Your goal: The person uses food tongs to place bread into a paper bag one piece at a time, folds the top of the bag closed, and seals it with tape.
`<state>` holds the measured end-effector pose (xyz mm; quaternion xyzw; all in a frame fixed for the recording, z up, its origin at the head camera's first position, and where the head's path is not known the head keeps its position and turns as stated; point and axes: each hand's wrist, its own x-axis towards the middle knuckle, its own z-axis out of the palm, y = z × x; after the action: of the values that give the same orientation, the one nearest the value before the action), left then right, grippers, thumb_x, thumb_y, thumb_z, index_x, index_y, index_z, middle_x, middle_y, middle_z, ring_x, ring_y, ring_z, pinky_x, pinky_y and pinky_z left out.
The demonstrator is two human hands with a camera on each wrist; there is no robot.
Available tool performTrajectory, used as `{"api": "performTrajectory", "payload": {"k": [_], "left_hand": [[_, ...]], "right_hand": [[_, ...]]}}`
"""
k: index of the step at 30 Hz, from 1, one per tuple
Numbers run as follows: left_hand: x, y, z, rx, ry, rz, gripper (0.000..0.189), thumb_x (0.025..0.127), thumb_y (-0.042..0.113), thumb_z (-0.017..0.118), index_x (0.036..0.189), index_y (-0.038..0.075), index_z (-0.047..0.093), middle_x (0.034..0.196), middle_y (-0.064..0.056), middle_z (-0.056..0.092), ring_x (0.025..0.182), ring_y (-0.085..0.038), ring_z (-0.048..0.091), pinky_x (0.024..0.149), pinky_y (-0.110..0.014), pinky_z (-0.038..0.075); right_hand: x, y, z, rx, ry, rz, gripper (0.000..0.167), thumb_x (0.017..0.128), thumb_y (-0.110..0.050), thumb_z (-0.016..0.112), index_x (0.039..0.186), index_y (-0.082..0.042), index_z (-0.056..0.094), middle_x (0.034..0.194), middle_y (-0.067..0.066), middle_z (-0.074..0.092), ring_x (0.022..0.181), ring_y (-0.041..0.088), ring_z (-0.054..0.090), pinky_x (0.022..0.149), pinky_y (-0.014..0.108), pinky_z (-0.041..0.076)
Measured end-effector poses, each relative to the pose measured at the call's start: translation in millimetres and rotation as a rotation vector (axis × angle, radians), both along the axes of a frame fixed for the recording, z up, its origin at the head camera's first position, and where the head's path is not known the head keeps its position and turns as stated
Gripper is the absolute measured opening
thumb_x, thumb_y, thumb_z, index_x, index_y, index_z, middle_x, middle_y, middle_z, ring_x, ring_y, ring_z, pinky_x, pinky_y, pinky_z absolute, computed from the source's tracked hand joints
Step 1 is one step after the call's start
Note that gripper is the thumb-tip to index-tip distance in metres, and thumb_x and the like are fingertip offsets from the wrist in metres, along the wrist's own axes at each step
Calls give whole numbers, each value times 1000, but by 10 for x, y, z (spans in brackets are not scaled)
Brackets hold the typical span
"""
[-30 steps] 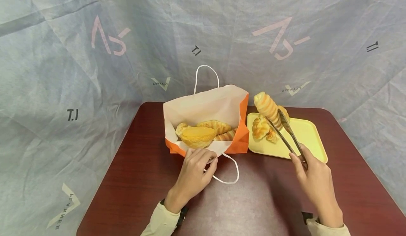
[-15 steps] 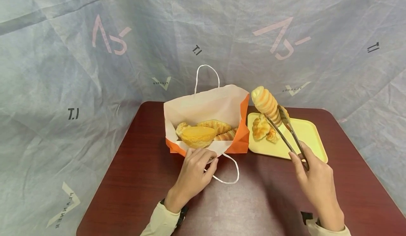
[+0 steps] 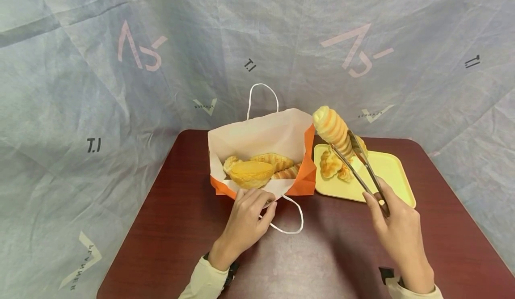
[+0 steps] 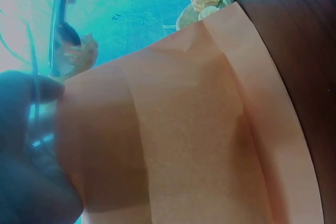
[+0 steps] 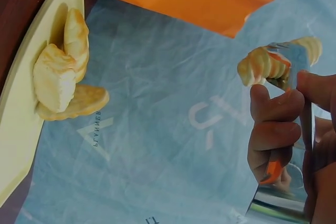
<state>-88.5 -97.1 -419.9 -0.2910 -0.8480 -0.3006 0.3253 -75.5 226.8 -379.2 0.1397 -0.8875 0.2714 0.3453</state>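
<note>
- Spiral bread roll (image 3: 333, 128): right of centre in head view, pinched between the ends of metal tongs (image 3: 362, 157), tilted, pale tip toward upper left. Reads as held up off the tray, near the bag's right edge.
- Right hand (image 3: 398, 223): lower right, fingers wrapped round the tongs, squeezing; same grasp in right wrist view.
- Left hand (image 3: 247, 216): lower centre, fingers curled over the front rim of the paper bag (image 3: 302, 186), grasping it. Exact thumb contact: cannot tell.
- Bag: centre of frame, orange outside, white inside, mouth open toward viewer. Several breads inside, incl. yellow-topped bun (image 3: 252, 169) at front. One white handle stands up behind; front handle (image 3: 295, 232) droops over table.
- Yellow tray (image 3: 384, 174): right of centre, just beside bag; tray pieces (image 3: 331, 162) at its left end.
- Step, my judgement: carrying the roll from tray to bag; roll not in yet.
- Next move likely calls for: swing left over the mouth, steady squeeze, rim held down, then ease tongs apart.
- Writing: backdrop (image 3: 281, 4) has "T.I" middle left and top centre; "PLANNER", mirrored, by pale check marks (image 3: 95, 253). Big pink marks (image 3: 133, 44), upper left and upper right: letters unsure. No brand visible on bag or tray.
</note>
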Motion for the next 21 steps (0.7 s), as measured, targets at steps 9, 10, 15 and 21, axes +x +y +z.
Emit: {"api": "performTrajectory", "payload": {"k": [9,10,15,21], "left_hand": [[3,2,-7,0,-2,-1,5,94,17,65,95,13,69,88,6,65,79,-8,58,74,-30,34],[2,1,-10,0,-1,0,5,94,17,65,95,13,69,88,6,65,78,-8,58,74,-30,34],[-3,4,-21,-2,4,5,5,92,15,66,94,12,69,87,6,64,79,-7,59,74,-30,35],[-2,8,-21,3,3,-1,6,92,15,66,95,11,69,89,6,65,80,-8,60,75,-30,35]], "right_hand": [[-15,-50,66,32,11,33,42,89,-10,73,129,-11,63,77,-5,57,50,-1,31,46,17,26],[-17,-58,77,38,11,36,42,89,-10,73,130,-11,62,77,-5,56,50,-1,31,46,17,26],[-27,-105,131,55,15,60,42,90,-10,72,131,-11,62,76,-7,54,50,-1,33,46,17,28],[-25,-168,158,61,50,80,42,90,-12,72,131,-10,62,76,-7,52,52,0,33,47,17,28]]}}
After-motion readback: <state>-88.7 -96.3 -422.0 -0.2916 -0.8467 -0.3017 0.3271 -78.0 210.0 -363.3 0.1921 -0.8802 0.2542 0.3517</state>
